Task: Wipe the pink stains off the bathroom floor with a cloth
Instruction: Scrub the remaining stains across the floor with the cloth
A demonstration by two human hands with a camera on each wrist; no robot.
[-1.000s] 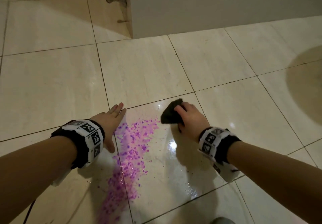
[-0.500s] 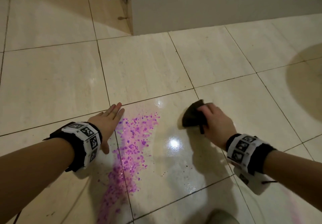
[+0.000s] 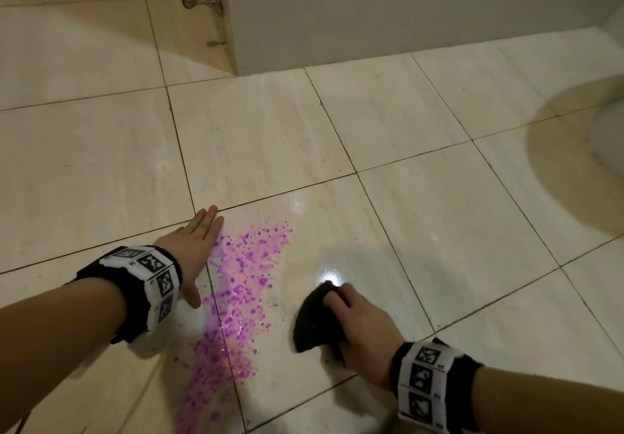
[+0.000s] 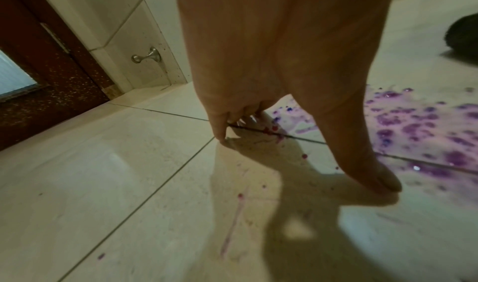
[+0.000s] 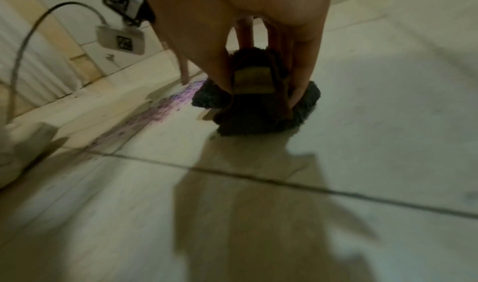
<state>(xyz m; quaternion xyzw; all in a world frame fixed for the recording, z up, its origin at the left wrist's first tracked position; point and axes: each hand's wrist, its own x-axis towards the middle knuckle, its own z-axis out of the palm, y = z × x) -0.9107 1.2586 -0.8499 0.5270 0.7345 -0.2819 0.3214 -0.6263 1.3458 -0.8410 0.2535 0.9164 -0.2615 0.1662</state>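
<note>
A: Entry, head view. We log the pink stains (image 3: pixel 236 285) as a speckled band on the floor (image 3: pixel 388 123), running from near the grout crossing in front of the left hand down toward the near edge of the view, straddling one grout line.

B: Left hand (image 3: pixel 192 248)?

A: Laid palm-down on the floor just beside the left margin of the stains, fingers (image 3: pixel 211 220) straight and together, holding nothing. The left wrist view (image 4: pixel 284 61) agrees: fingertips and thumb touch the tile, and the stains (image 4: pixel 419 127) lie just to the thumb side.

B: And the cloth?

A: We see the cloth (image 3: pixel 312 324), dark and bunched, pressed onto the glossy tile right of the stains, apart from them. The right hand (image 3: pixel 363 329) grips it, fingers curled over its top. In the right wrist view the right hand (image 5: pixel 258 41) pinches the cloth (image 5: pixel 258 114) between thumb and fingers; that view is blurred, with the stains (image 5: pixel 157 110) to its left.

B: Surroundings?

A: A metal door stopper (image 3: pixel 202 1) on the tiled wall at the far left, beside a white panel (image 3: pixel 388 11).
</note>
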